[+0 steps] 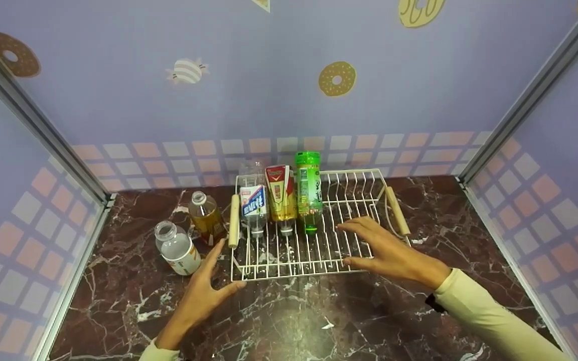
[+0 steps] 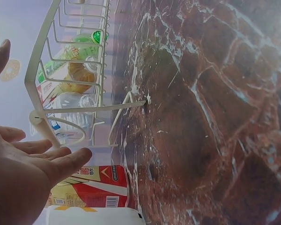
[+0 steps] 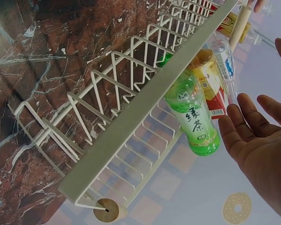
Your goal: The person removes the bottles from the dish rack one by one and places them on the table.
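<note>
A white wire dish rack (image 1: 289, 276) with wooden handles holds three bottles, lying tilted with their necks toward me. They are a clear bottle (image 1: 254, 200) with a blue-and-white label, a bottle of yellowish liquid (image 1: 281, 195) with a red-and-yellow label, and a green tea bottle (image 1: 310, 188). My left hand (image 1: 201, 298), fingers spread, is near the rack's front left corner and holds nothing. Over the rack's right half, my right hand (image 1: 389, 250) is also spread and holds nothing. In the right wrist view its fingers (image 3: 232, 133) appear near the green bottle.
Left of the rack, a clear white-labelled bottle (image 1: 181, 253) and a bottle of amber liquid (image 1: 206, 215) stand on the dark marbled counter (image 1: 289, 326). Patterned purple panels (image 1: 269, 110) enclose the back and both sides. The rack's wooden handles (image 1: 397, 210) stick up at either end.
</note>
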{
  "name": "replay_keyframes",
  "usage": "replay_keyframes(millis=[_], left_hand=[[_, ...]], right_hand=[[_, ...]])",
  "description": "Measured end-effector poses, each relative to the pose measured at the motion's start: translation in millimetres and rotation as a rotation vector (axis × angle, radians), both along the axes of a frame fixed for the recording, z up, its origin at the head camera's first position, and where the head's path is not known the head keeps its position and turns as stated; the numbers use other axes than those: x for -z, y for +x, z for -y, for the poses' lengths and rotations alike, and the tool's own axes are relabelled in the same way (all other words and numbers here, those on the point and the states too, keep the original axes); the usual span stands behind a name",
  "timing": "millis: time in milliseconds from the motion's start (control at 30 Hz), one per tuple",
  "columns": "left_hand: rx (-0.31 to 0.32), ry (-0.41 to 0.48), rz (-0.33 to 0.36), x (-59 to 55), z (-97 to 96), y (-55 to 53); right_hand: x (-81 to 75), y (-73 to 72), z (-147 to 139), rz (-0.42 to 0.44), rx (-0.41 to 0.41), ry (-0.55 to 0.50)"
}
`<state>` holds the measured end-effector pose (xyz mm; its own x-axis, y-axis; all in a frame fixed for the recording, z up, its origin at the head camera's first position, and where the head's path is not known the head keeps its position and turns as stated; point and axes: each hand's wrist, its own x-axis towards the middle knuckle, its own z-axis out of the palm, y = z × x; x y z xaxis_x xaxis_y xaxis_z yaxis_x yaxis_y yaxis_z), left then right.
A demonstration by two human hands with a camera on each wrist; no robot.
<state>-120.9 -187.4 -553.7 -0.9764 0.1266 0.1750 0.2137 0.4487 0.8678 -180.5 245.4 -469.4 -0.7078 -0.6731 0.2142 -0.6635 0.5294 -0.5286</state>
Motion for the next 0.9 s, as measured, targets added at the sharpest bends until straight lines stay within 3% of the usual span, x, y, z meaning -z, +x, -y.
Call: replay_keyframes(millis=[333,600,900], left_hand=[[0.001,-0.017,0.048,-0.6,-7.9,-5.7],[0.025,0.032,0.1,1.1,-11.5,-11.4],[0.05,0.062,0.113,3.9,-17.5,-14.9]], right_hand=[[-1.9,-1.5,3,0.01,0.009,0.023],[-1.3,-2.4,3,0.004,0.007,0.02],[-0.3,-2.0,3,-0.002,0.009,0.024]])
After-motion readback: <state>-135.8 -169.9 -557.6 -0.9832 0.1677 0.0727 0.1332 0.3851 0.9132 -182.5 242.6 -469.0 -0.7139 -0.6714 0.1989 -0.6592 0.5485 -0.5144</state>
